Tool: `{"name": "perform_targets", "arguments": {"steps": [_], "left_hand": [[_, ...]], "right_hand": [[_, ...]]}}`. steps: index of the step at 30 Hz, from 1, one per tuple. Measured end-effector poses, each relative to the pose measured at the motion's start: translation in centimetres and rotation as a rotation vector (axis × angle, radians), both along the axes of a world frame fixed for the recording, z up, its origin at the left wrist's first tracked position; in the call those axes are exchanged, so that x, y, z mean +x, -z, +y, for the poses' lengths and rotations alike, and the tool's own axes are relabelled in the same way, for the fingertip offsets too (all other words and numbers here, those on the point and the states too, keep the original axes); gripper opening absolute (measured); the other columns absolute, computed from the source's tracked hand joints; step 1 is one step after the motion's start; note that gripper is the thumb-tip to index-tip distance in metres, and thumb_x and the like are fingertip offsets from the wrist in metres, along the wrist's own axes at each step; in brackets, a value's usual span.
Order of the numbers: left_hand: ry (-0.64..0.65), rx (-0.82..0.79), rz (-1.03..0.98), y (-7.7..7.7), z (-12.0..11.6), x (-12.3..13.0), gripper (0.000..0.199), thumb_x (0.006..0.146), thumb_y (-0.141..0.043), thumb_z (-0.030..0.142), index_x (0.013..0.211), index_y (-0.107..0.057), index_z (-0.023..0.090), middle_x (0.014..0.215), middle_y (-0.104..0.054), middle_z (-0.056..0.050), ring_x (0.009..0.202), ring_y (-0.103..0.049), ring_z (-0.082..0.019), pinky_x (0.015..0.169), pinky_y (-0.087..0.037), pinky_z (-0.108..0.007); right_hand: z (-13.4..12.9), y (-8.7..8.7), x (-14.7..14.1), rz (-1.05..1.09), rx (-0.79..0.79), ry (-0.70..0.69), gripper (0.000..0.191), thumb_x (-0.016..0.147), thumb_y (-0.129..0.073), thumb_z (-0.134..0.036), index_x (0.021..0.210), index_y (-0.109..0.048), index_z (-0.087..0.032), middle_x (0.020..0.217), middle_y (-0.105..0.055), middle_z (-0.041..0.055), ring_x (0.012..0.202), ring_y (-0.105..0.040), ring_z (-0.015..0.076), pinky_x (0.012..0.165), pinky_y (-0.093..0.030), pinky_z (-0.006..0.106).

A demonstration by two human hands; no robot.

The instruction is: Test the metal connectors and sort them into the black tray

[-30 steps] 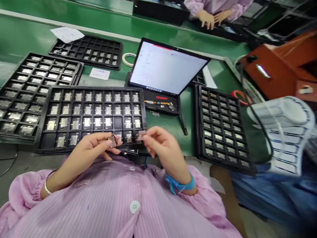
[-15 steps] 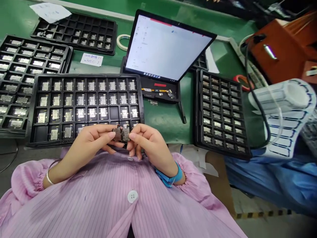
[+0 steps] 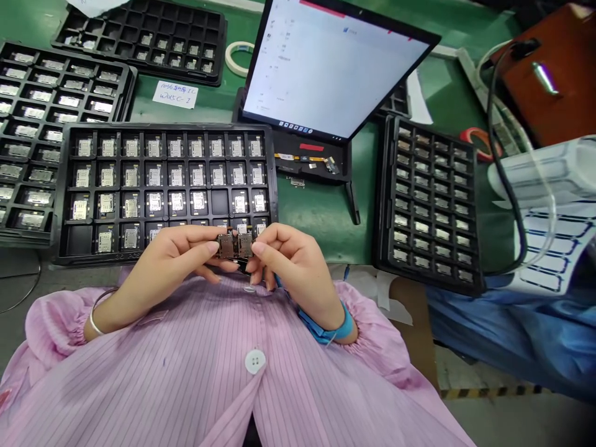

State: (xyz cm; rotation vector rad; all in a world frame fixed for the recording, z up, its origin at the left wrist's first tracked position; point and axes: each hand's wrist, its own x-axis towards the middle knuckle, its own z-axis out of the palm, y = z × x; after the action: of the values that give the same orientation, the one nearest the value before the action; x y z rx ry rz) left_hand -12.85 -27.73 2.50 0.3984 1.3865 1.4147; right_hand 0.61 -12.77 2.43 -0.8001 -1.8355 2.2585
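My left hand (image 3: pixel 186 254) pinches a small circuit board (image 3: pixel 225 246) with a metal card-slot cover between thumb and fingers. A second, similar circuit board (image 3: pixel 244 244) is pinched in my right hand (image 3: pixel 291 261). The two boards are side by side, just in front of my body; whether their edges touch I cannot tell. Both hands are over the near edge of a black compartment tray (image 3: pixel 274 186), which holds many such boards, one per pocket. Two of its visible pockets hold no board. My fingers hide part of its nearest row.
A tablet-like screen (image 3: pixel 335 68) stands tilted behind, with a flex cable (image 3: pixel 288 156) in the black holder below it. More filled trays lie left (image 3: pixel 125 93) and right (image 3: pixel 388 198). Tape rolls (image 3: pixel 238 59), a handwritten label (image 3: pixel 175 94) and a black cable (image 3: pixel 512 192) are around.
The view has shifted, so the bench things appear slightly higher and the right-hand ones farther right. Both hands still hold their boards; the right board's face looks darker now.
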Motion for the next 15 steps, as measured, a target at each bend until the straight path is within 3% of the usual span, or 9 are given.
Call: {"name": "perform_targets", "arguments": {"steps": [15], "left_hand": [[0.024, 0.03, -0.002, -0.22, 0.07, -0.19, 0.032, 0.091, -0.063, 0.031, 0.121, -0.068, 0.02, 0.116, -0.071, -0.011, 0.089, -0.073, -0.023, 0.064, -0.062, -0.024]], "right_hand": [[0.14, -0.17, -0.07, -0.029, 0.049, -0.004, 0.025, 0.082, -0.066, -0.037, 0.072, -0.053, -0.017, 0.058, -0.065, -0.0007, 0.041, -0.058, 0.009, 0.033, -0.039, 0.016]]}}
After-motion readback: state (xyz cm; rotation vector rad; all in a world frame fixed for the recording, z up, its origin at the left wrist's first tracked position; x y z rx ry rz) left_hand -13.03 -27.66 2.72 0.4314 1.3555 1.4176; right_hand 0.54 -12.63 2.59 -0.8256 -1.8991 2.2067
